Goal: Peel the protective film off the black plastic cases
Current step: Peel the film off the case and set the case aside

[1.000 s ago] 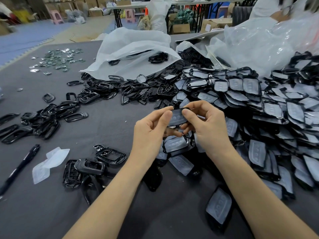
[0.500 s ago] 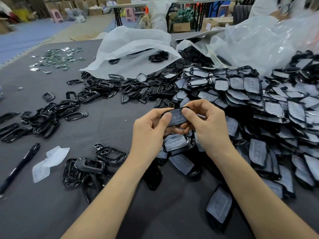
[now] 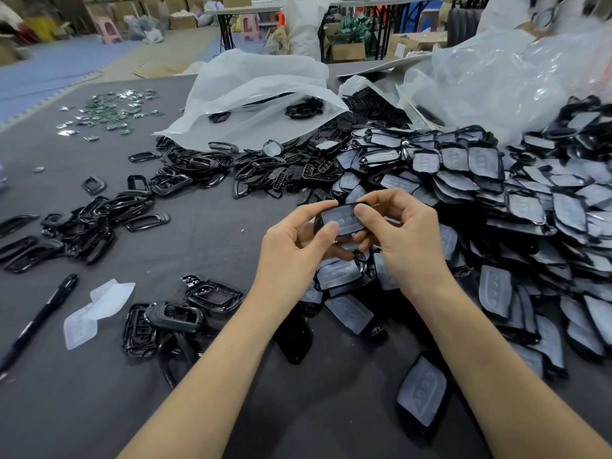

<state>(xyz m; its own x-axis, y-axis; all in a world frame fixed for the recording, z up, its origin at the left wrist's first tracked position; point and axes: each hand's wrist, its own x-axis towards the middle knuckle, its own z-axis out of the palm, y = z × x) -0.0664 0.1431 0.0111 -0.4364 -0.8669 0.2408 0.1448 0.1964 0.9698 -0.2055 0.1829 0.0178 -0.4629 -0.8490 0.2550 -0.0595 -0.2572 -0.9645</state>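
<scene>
Bare table (image 3: 212, 233) left of hands, case heap (image 3: 496, 200) crowding right, frames (image 3: 172, 323) near left

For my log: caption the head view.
Left hand and right hand pinch a film-covered black plastic case above a grey table.

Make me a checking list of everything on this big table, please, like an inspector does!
Surface: dark grey table cover.
Job's things: one black case, film still on, held above the table; pile of filmed cases at right; peeled film lying at left.
Clutter: black pen, heaps of bare black frames, white plastic bags, small circuit boards far left.
Hands: left hand and right hand both pinch the held case.
Cables: nothing seen.
Surroundings: cardboard boxes, pink stool, blue floor mats.
</scene>
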